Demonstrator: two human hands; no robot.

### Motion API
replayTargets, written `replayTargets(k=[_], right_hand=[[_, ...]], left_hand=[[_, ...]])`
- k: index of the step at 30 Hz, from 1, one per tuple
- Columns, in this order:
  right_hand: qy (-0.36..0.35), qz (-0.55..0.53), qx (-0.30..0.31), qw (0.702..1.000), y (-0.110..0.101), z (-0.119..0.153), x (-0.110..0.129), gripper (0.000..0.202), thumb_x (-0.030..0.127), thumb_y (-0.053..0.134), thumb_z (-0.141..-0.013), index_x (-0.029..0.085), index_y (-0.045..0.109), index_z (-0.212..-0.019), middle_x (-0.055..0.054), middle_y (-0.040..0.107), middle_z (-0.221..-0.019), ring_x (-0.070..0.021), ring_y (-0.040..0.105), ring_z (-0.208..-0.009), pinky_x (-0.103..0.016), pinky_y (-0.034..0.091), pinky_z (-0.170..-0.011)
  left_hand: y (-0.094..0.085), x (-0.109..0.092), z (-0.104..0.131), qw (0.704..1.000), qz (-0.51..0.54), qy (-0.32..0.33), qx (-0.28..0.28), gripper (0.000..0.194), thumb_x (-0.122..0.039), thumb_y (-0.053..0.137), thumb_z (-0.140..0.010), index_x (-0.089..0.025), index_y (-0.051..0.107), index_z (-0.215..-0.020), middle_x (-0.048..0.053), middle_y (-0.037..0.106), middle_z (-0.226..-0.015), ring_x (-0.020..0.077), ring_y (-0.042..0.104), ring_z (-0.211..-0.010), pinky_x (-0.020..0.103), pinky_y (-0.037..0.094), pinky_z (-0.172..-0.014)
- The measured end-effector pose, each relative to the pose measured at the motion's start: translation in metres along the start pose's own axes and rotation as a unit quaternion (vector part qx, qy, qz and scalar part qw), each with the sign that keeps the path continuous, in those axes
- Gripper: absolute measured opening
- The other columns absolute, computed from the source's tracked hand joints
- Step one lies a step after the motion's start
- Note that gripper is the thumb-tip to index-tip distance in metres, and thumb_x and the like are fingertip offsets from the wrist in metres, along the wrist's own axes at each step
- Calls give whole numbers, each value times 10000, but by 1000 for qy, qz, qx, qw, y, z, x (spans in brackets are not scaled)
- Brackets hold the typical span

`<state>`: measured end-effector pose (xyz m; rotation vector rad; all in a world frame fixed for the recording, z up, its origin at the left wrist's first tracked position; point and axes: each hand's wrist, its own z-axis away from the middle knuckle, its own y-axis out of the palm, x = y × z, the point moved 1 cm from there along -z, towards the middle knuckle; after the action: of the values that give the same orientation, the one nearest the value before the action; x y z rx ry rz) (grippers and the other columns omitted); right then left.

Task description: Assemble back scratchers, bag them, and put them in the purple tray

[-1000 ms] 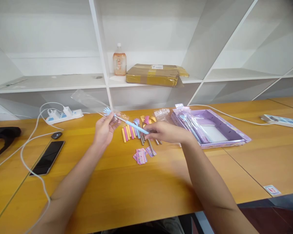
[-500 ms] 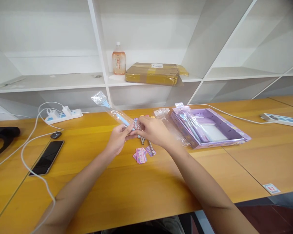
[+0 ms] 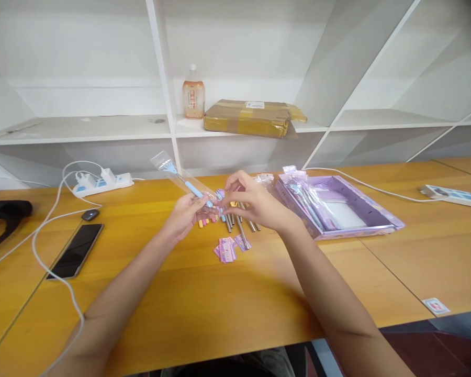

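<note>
My left hand (image 3: 184,213) is closed around a clear plastic bag (image 3: 180,175) that holds a light blue back scratcher (image 3: 193,188), its hand-shaped head pointing up and left. At the bag's lower right end is my right hand (image 3: 255,201), thumb and fingertips pinched together at the film; the exact grip is partly hidden. Beneath and beside the hands lie several loose back scratchers with metal rods (image 3: 241,230), some with yellow or purple heads and pink or yellow handle ends. Small pink printed cards (image 3: 226,250) are piled nearer me.
On the right, a purple box (image 3: 361,209) holds bagged back scratchers (image 3: 310,199). A phone (image 3: 76,251), a mouse (image 3: 90,214), a power strip (image 3: 105,183) and white cables occupy the left. On the shelf behind are a bottle (image 3: 193,97) and a taped carton (image 3: 247,118).
My right hand has shifted right and slightly up from my left hand, uncovering more loose back scratchers. The bagged one stays in my left hand, barely moved.
</note>
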<state>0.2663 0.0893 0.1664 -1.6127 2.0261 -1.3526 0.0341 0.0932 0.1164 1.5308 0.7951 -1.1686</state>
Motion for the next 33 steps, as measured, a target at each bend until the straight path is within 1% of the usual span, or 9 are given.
replayTargets(k=[3, 7, 14, 16, 19, 24, 28, 30, 33], right_hand=[[-8, -26, -14, 1000, 4, -2, 4, 137, 336, 653, -1044, 255, 753, -998, -90, 553, -1228, -261, 566, -1208, -435, 493, -1050], [22, -51, -16, 998, 12, -5, 5, 142, 307, 618, -1057, 226, 704, -980, -94, 580, -1188, -254, 581, -1166, -428, 486, -1046], [89, -93, -32, 991, 20, -7, 2, 142, 310, 640, -1036, 208, 682, -946, -74, 653, -1064, -201, 634, -947, -352, 527, -866], [122, -111, -29, 986, 21, -7, 1, 166, 339, 673, -1014, 205, 670, -915, -52, 673, -964, -183, 632, -847, -334, 521, -796], [177, -173, -27, 968, 23, -6, -1, 217, 378, 749, -953, 212, 611, -931, -16, 669, -876, -162, 626, -773, -308, 513, -722], [228, -327, 24, 917, 25, -5, -8, 353, 404, 797, -909, 223, 567, -1106, 24, 661, -845, -133, 627, -701, -281, 540, -645], [253, -375, 80, 888, 24, -5, -14, 349, 475, 810, -900, 193, 619, -972, 15, 679, -792, -113, 628, -653, -268, 562, -626], [263, -389, 86, 879, 26, -6, -16, 363, 489, 821, -890, 189, 629, -961, 11, 695, -796, -115, 648, -669, -258, 567, -618], [259, -427, 73, 863, 30, -7, -17, 376, 476, 858, -857, 190, 634, -958, 24, 699, -773, -108, 649, -642, -248, 565, -601]], left_hand=[[2, 3, 1, 999, -36, -9, 27, 475, -495, 912, -793, -147, 752, -1072, 123, 797, -946, 222, 781, -753, 309, 618, -673], [6, 8, 3, 995, -60, -34, 72, 434, -476, 954, -736, -154, 768, -959, 125, 799, -958, 214, 774, -761, 323, 618, -715], [1, 6, 2, 991, -96, -12, 93, 488, -628, 805, -850, -149, 780, -941, 137, 788, -907, 217, 751, -745, 323, 590, -693], [-2, 3, 2, 985, -130, -7, 110, 453, -595, 811, -857, -151, 789, -946, 132, 782, -893, 211, 738, -748, 312, 579, -687], [-5, -2, 2, 974, -189, 6, 129, 291, -425, 886, -820, -162, 798, -907, 91, 755, -811, 183, 697, -700, 289, 558, -662], [-2, -7, 3, 972, -189, 2, 141, 242, -360, 879, -821, -150, 806, -916, 81, 730, -766, 181, 674, -663, 312, 570, -628], [2, -10, 5, 986, -117, -1, 120, 475, -255, 946, -728, -162, 777, -1163, 54, 733, -756, 185, 685, -645, 299, 556, -596], [3, -11, 6, 989, -93, -6, 114, 670, -228, 960, -701, -178, 722, -1326, 45, 740, -773, 193, 698, -652, 303, 565, -607], [1, -11, 5, 987, -103, -2, 124, 763, -263, 943, -730, -207, 665, -1438, 55, 761, -827, 191, 707, -660, 307, 583, -623]])
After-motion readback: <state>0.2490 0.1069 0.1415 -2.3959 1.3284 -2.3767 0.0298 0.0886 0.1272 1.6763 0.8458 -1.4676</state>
